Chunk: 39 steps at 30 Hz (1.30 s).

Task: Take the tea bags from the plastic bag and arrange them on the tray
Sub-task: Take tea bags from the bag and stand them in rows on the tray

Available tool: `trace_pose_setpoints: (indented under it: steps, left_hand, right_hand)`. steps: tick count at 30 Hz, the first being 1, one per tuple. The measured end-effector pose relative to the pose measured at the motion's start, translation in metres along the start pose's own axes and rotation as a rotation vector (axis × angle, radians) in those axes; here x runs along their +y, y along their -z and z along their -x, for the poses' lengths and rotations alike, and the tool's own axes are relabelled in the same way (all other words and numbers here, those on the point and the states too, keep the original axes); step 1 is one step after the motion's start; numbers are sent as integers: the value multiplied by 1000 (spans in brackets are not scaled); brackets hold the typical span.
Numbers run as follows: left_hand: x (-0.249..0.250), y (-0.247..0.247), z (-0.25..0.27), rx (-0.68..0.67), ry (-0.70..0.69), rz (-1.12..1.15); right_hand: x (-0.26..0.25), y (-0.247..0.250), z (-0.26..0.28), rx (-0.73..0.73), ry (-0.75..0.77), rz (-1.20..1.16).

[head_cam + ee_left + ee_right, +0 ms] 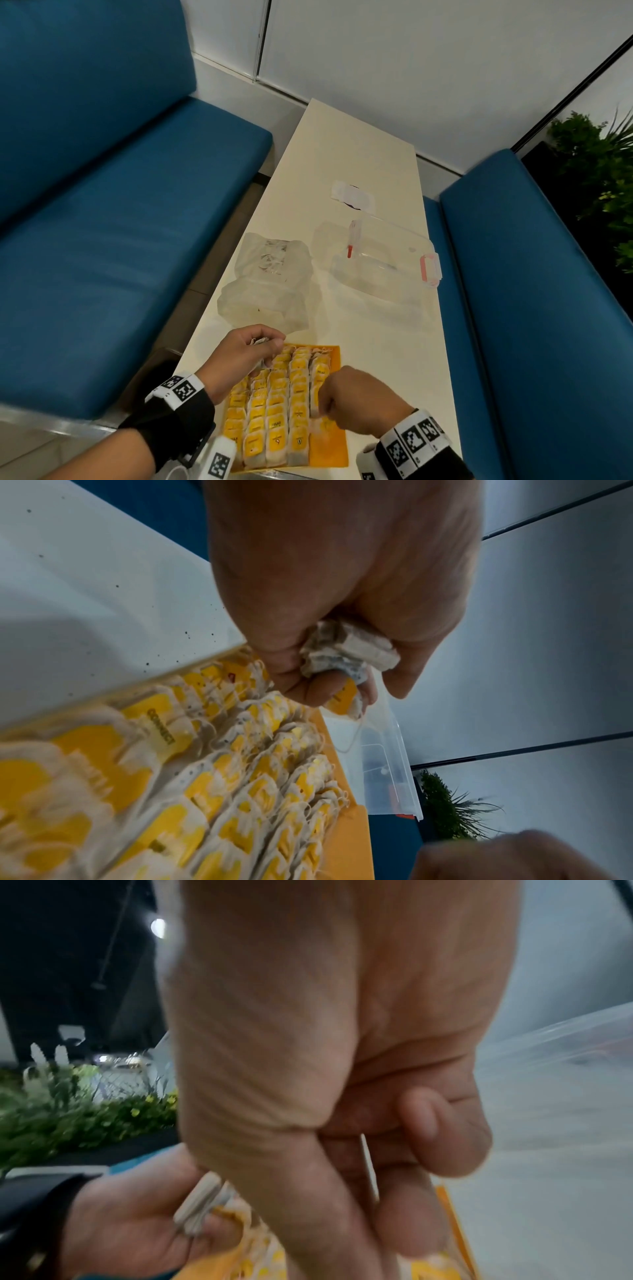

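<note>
An orange tray (335, 454) lies at the near table edge, with rows of yellow-tagged tea bags (277, 404) filling most of it. My left hand (263, 342) hovers over the tray's far left corner and grips a small stack of tea bags (346, 653) in its curled fingers. My right hand (325, 407) is over the tray's right column, thumb and fingers pinching one tea bag (366, 1164) edge-on. The crumpled clear plastic bag (267, 281) lies on the table just beyond the tray. I cannot tell whether it holds any tea bags.
A clear plastic box (383, 263) with pink latches stands right of the bag. Farther back lies a white paper piece (352, 195). Blue benches (102, 240) flank the narrow white table (342, 154), and a green plant (603, 178) is at far right.
</note>
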State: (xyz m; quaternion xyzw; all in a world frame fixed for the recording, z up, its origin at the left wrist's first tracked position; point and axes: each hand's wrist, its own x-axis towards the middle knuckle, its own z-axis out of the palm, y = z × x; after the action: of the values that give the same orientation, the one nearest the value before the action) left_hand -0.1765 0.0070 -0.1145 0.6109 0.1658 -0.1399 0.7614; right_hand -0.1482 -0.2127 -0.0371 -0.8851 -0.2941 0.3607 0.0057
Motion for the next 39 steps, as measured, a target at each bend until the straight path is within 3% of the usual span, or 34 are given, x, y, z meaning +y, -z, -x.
trace_pose_setpoints:
  steps: [4, 8, 13, 19, 29, 33, 36, 39]
  left_hand:
    - [1, 1, -1, -1, 6, -14]
    - [0, 0, -2, 7, 7, -42]
    - [2, 0, -3, 1, 46, 25]
    - [5, 3, -5, -23, 125, 225]
    - [9, 4, -1, -114, 126, 212]
    - [13, -2, 2, -183, 130, 215]
    - [10, -6, 2, -254, 122, 233]
    - [11, -11, 2, -315, 107, 250]
  right_hand:
    - [-3, -19, -13, -174, 22, 132]
    - [-4, -27, -32, -130, -52, 286]
    - [-3, -31, -49, -37, -163, 293]
    - [3, -40, -64, 92, -223, 176]
    - [-7, -31, -53, 235, -241, 5]
    - [-28, 2, -40, 516, -125, -318]
    - [-43, 13, -37, 514, -47, -538]
    - [-46, 13, -38, 494, -17, -561]
